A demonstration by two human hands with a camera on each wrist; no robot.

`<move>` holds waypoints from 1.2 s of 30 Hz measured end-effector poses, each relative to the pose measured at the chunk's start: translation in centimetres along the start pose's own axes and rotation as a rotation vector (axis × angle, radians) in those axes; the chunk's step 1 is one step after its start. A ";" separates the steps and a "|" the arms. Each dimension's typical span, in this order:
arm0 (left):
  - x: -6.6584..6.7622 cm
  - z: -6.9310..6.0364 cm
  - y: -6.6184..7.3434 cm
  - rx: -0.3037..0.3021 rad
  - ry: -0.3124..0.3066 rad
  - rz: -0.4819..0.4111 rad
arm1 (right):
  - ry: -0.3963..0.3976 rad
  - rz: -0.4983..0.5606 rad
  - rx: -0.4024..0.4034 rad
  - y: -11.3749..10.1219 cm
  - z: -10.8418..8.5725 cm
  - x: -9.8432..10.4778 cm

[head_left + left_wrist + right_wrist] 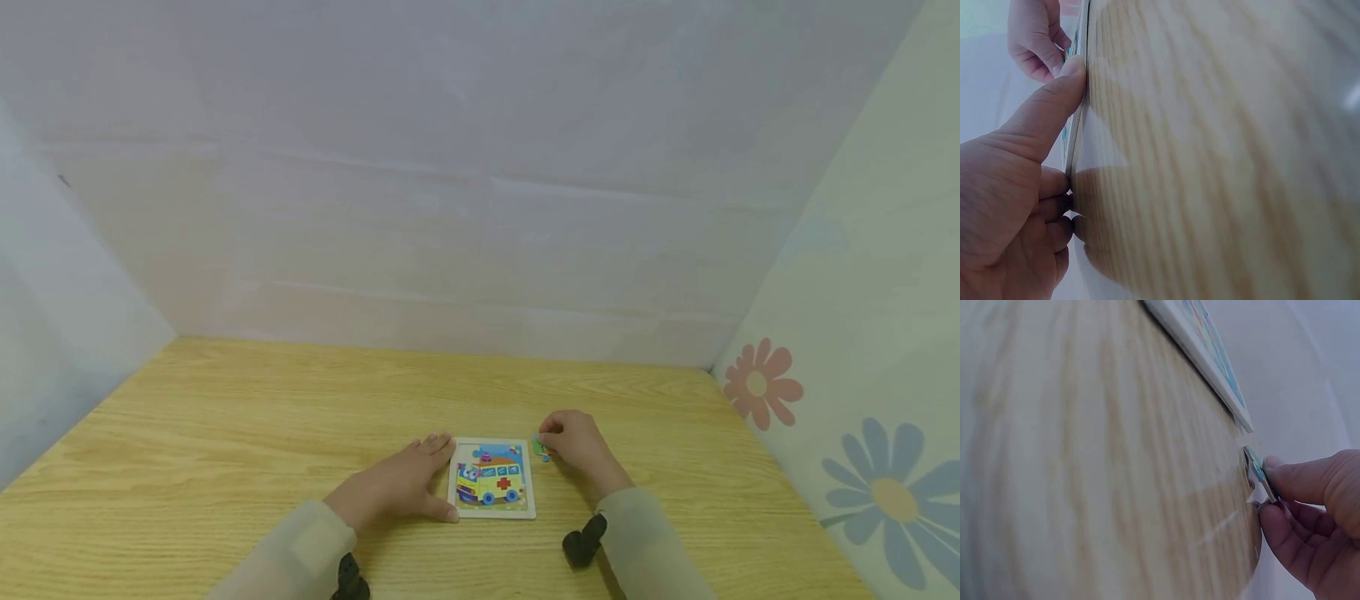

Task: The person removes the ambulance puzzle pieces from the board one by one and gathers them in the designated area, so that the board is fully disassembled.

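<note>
A square puzzle with a white frame (492,514) and a yellow ambulance picture lies flat on the table; its upper left part shows pale. My left hand (405,481) rests at its left edge, thumb at the lower corner and fingers spread, and the left wrist view shows the thumb (1047,112) against the frame's side. Just right of the frame, my right hand (577,442) pinches a small puzzle piece (1260,475) between thumb and fingers. Green and blue piece parts (542,450) show beside those fingertips; how many pieces lie there I cannot tell.
The wooden table (300,400) reaches back to a pale, creased wall covering (450,250). On the right stands a wall with printed flowers (892,500). Dark wrist-worn devices (583,542) sit below both sleeves.
</note>
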State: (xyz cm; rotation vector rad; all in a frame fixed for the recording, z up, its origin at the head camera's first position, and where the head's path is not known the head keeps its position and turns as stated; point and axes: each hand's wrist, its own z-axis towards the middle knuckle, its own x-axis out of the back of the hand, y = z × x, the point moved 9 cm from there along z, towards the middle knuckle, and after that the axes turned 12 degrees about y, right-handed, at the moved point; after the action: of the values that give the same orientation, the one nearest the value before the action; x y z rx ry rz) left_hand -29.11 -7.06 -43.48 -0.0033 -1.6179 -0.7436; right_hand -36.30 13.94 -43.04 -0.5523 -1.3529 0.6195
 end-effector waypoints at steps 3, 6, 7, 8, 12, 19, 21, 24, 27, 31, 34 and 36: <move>-0.1 0.0 -0.1 0.003 0.000 0.007 | 0.000 -0.015 0.002 0.0 0.0 0.0; -0.2 0.1 -0.3 0.005 0.001 0.017 | 0.007 -0.038 0.009 -0.1 0.0 0.1; -0.2 0.1 -0.4 0.004 0.001 0.019 | 0.009 -0.045 0.011 -0.1 0.0 0.1; -0.2 0.2 -0.4 0.003 0.001 0.019 | 0.012 -0.050 0.013 0.0 0.1 0.1; -0.3 0.2 -0.3 0.000 0.001 0.013 | 0.016 -0.064 0.009 0.2 0.2 0.1; -0.3 0.3 -0.3 -0.012 0.006 0.017 | 0.005 -0.071 -0.008 0.5 0.3 0.1; -0.3 0.3 -0.3 -0.013 0.007 0.014 | 0.003 -0.071 -0.008 0.5 0.3 0.1; -0.3 0.3 -0.3 -0.014 0.006 0.015 | 0.001 -0.072 -0.009 0.4 0.3 0.1; -0.3 0.4 -0.3 -0.016 0.005 0.017 | -0.003 -0.077 -0.005 0.3 0.2 0.1; -0.4 0.4 -0.4 -0.014 0.003 0.014 | -0.006 -0.081 -0.005 0.1 0.1 0.1; -0.4 0.3 -0.4 -0.010 0.002 0.014 | -0.006 -0.078 -0.008 0.1 0.0 0.1; -0.5 0.3 -0.4 -0.009 0.001 0.016 | -0.006 -0.074 -0.011 0.2 0.0 0.1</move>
State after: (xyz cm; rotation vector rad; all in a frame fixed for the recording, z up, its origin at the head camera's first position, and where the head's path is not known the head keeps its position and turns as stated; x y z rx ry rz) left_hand -29.45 -7.04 -44.06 -0.0223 -1.6122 -0.7379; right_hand -36.32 14.15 -43.11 -0.5073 -1.3772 0.5537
